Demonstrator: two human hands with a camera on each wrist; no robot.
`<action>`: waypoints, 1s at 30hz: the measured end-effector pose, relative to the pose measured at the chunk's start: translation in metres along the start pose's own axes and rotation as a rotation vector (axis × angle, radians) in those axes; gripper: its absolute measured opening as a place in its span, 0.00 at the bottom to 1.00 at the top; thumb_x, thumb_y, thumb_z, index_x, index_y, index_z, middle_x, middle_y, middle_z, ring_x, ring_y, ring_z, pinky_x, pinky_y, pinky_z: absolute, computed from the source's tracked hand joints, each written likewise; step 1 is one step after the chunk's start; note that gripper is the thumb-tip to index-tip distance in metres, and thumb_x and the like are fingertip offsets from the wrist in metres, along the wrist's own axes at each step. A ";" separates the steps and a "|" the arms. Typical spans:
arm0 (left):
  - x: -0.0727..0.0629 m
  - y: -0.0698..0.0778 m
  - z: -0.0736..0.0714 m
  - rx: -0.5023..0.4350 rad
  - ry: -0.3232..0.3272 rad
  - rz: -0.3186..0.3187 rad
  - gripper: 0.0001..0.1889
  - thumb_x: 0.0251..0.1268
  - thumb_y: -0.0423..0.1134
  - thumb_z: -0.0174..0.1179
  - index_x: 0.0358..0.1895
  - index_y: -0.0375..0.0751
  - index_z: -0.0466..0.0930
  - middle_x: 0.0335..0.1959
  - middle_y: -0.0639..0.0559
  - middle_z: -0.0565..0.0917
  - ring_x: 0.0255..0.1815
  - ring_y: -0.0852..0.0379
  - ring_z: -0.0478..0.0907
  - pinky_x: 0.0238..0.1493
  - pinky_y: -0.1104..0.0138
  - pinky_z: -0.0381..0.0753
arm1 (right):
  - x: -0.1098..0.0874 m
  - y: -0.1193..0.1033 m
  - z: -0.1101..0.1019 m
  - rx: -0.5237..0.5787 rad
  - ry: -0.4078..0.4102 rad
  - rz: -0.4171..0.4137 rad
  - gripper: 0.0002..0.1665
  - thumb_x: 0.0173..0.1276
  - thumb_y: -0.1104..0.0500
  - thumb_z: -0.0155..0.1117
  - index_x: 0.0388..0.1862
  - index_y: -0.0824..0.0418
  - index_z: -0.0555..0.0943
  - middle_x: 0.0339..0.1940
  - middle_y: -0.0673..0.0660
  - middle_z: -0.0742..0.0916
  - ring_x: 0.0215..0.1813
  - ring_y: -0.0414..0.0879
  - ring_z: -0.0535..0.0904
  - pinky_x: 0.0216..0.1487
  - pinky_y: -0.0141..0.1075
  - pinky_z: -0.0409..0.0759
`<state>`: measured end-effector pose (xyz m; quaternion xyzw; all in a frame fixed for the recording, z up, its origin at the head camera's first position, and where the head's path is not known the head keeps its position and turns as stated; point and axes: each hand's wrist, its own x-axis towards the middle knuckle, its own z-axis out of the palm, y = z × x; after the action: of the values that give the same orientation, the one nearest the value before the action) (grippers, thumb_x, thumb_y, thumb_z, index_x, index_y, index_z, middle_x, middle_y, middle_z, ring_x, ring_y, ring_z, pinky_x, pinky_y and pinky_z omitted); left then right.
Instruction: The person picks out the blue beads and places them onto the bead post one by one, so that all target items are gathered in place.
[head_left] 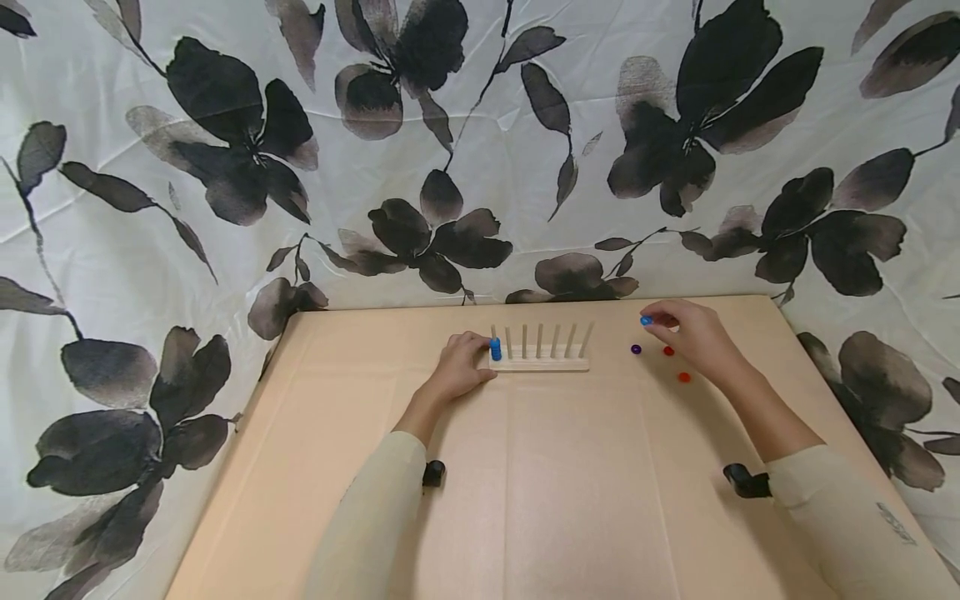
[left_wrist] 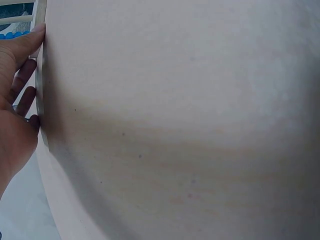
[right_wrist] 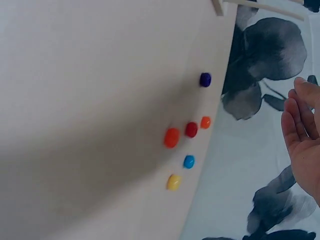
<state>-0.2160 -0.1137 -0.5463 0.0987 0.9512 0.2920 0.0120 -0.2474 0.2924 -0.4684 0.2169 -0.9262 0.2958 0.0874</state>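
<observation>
A small wooden peg rack with a row of upright pegs stands near the far edge of the table. Several blue beads are stacked on its leftmost peg. My left hand grips the rack's left end, thumb at the front; the left wrist view shows its thumb and fingers against the base. Raised over the table to the right, my right hand pinches a blue bead between thumb and fingertips. In the right wrist view the right hand appears at the edge, with its bead not visible.
Loose beads lie under and beside my right hand: purple, red, orange, a smaller orange one, blue and yellow. Floral cloth hangs behind the wooden table.
</observation>
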 end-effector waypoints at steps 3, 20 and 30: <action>0.000 0.000 0.000 0.004 -0.006 0.001 0.32 0.62 0.43 0.74 0.69 0.40 0.77 0.66 0.46 0.78 0.73 0.42 0.65 0.77 0.51 0.62 | 0.005 -0.008 0.001 0.008 0.007 -0.013 0.14 0.69 0.63 0.71 0.53 0.63 0.86 0.45 0.60 0.90 0.47 0.56 0.87 0.45 0.43 0.83; -0.003 0.000 -0.001 0.006 -0.006 0.005 0.32 0.62 0.43 0.74 0.69 0.40 0.77 0.65 0.46 0.78 0.72 0.43 0.66 0.76 0.50 0.63 | 0.030 -0.060 0.022 0.116 0.046 -0.133 0.08 0.69 0.64 0.71 0.47 0.62 0.88 0.40 0.58 0.88 0.43 0.52 0.85 0.49 0.49 0.84; -0.003 0.000 -0.001 -0.007 -0.001 0.009 0.31 0.62 0.43 0.74 0.68 0.40 0.77 0.65 0.46 0.78 0.72 0.43 0.66 0.76 0.50 0.63 | 0.043 -0.086 0.034 0.123 0.044 -0.207 0.09 0.68 0.63 0.73 0.47 0.63 0.88 0.39 0.57 0.89 0.42 0.49 0.85 0.48 0.45 0.85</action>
<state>-0.2130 -0.1152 -0.5460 0.1030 0.9497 0.2954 0.0115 -0.2481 0.1944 -0.4399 0.3097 -0.8768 0.3460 0.1245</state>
